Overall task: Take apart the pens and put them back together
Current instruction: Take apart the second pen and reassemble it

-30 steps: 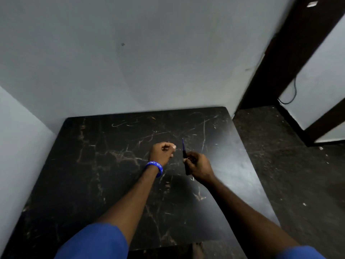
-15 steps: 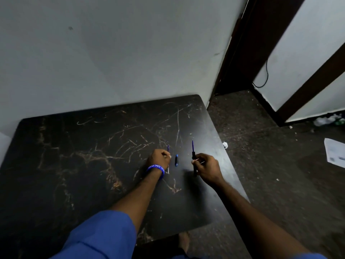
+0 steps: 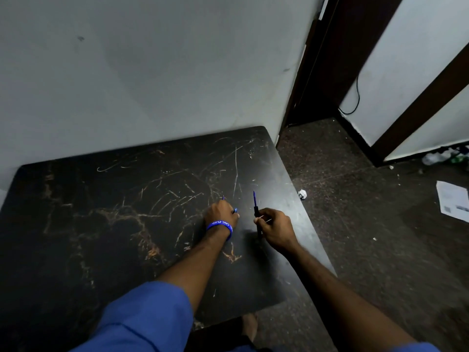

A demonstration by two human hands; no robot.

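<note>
The pen (image 3: 255,212) stands almost upright in the right hand (image 3: 275,231), over the right part of the table (image 3: 101,224). Its dark body is pinched between the thumb and the first fingers, and a thin blue part with a point comes out at the top. A pale thin stick shows beside the right thumb, but I cannot tell what it is.

The left hand (image 3: 222,215) is just beside, a little to the left, low at the table surface, its fingers curled closed. Small blue pieces (image 3: 235,210) show at its fingertips and above the knuckles; they are probably a cap or another pen part, too small to be sure. On this wrist there is a blue wristband (image 3: 219,224).

I judge that the task is in the middle: one pen is open, with its inner tube showing, and the parts are shared between the two hands. The next move probably calls for the hands to come together, so that the small piece lines up with the pen's axis. This needs a steady pinch and a straight push or twist, because the parts are thin and can slip.

On the floor at the right lie a crumpled paper ball (image 3: 302,194) and a sheet of paper (image 3: 453,203).
</note>
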